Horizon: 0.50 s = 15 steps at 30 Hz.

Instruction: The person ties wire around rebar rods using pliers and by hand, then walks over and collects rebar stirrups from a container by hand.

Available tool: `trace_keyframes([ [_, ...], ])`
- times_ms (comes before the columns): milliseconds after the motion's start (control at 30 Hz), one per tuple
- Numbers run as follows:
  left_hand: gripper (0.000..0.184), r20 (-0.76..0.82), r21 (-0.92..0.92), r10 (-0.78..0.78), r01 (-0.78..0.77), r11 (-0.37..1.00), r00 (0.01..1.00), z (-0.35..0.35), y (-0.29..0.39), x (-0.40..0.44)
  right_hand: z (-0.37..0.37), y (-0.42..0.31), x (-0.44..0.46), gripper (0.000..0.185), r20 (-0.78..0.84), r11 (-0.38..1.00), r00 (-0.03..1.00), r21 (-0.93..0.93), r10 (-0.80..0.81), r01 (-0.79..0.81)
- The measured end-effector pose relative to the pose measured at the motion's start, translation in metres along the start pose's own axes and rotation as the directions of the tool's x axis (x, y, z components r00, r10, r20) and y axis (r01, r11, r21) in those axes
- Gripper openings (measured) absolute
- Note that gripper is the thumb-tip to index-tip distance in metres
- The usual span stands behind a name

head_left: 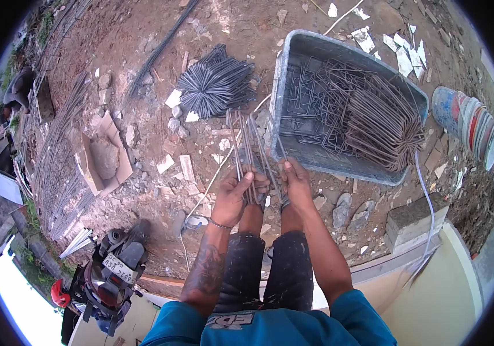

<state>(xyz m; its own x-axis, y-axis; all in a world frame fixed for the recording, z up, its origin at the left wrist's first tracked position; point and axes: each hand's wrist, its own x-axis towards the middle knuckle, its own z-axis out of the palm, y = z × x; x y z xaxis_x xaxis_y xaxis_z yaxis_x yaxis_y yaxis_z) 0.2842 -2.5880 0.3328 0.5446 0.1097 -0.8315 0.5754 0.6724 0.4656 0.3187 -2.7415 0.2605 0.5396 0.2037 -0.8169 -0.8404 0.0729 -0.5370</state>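
My left hand (236,195) is closed round several bent rebar stirrups (248,141), which stick up and away from my body. My right hand (296,183) pinches a thin steel rod (281,148), apparently the side of another stirrup, just to the right of that bunch. Its lower part is hidden behind the fingers. Beyond my right hand lies a large grey plastic tub (283,86). Inside it are loose stirrups (310,95) and a dense, rusty bundle of stirrups (382,118). A darker stirrup bundle (215,83) rests on the ground beyond my left hand.
Stacked buckets (469,124) lie at the right, near a concrete block (414,222). Long rebar (163,46) and a torn cardboard box (121,173) lie to the left. A motorcycle (111,274) stands at lower left. Broken tiles (405,57) and stones litter the dirt.
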Motion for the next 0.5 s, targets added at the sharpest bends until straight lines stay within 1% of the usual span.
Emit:
trace_keyframes([
  [33,0.022,-0.012,0.001,-0.017,0.017,1.0,1.0,-0.001,0.003,-0.001,-0.011,-0.011,0.003,0.023,0.055,0.996,0.998,-0.085,-0.003,0.008],
  [67,0.022,-0.013,0.001,-0.016,0.016,1.0,1.0,-0.005,0.006,-0.001,-0.03,-0.022,0.012,0.023,0.145,0.959,0.986,-0.256,-0.086,0.121],
  [100,0.022,0.004,0.001,-0.046,0.046,0.999,0.999,-0.011,0.009,-0.001,-0.051,-0.034,0.021,0.024,0.245,0.881,0.958,-0.408,-0.147,0.24],
  [133,0.022,0.023,-0.001,-0.072,0.072,0.997,0.997,-0.017,0.011,0.001,-0.063,-0.053,0.028,0.024,0.314,0.845,0.931,-0.431,-0.187,0.316],
  [167,0.021,0.008,0.005,-0.048,0.048,0.999,0.999,-0.023,0.007,0.005,-0.066,-0.074,0.031,0.024,0.383,0.804,0.897,-0.448,-0.222,0.391],
  [200,0.021,0.007,0.001,-0.05,0.05,0.999,0.999,-0.022,0.011,0.004,-0.061,-0.094,0.031,0.024,0.383,0.804,0.898,-0.451,-0.219,0.388],
  [267,0.021,0.016,0.005,-0.113,0.113,0.994,0.993,-0.018,0.021,0.002,-0.048,-0.132,0.027,0.018,0.614,0.597,0.783,-0.595,-0.095,0.539],
  [300,0.022,0.104,0.126,-0.094,0.08,0.989,0.99,-0.024,0.024,0.002,-0.039,-0.141,0.025,0.018,0.614,0.596,0.784,-0.596,-0.094,0.538],
  [333,0.022,0.102,0.128,-0.093,0.079,0.989,0.99,-0.024,0.026,0.003,-0.026,-0.148,0.024,0.015,0.726,0.35,0.678,-0.609,-0.115,0.712],
  [367,0.023,0.126,0.216,-0.103,0.074,0.974,0.987,-0.025,0.028,0.002,-0.014,-0.148,0.024,0.013,0.822,0.083,0.562,-0.556,-0.092,0.827],
  [400,0.024,0.152,0.3,-0.118,0.068,0.951,0.981,-0.025,0.028,0.002,-0.006,-0.145,0.028,0.013,0.82,0.088,0.565,-0.559,-0.094,0.825],
  [433,0.023,0.211,0.165,-0.125,0.091,0.982,0.969,-0.024,0.025,0.001,0.0,-0.143,0.033,0.014,0.856,0.017,0.502,-0.504,-0.124,0.863],
  [467,0.023,0.217,0.168,-0.129,0.093,0.981,0.968,-0.022,0.023,0.001,0.006,-0.141,0.038,0.017,0.888,-0.059,0.435,-0.447,-0.15,0.893],
  [500,0.023,0.201,0.16,-0.131,0.1,0.982,0.971,-0.021,0.022,0.001,0.012,-0.139,0.043,0.02,0.9,-0.022,0.395,-0.405,-0.184,0.914],
])
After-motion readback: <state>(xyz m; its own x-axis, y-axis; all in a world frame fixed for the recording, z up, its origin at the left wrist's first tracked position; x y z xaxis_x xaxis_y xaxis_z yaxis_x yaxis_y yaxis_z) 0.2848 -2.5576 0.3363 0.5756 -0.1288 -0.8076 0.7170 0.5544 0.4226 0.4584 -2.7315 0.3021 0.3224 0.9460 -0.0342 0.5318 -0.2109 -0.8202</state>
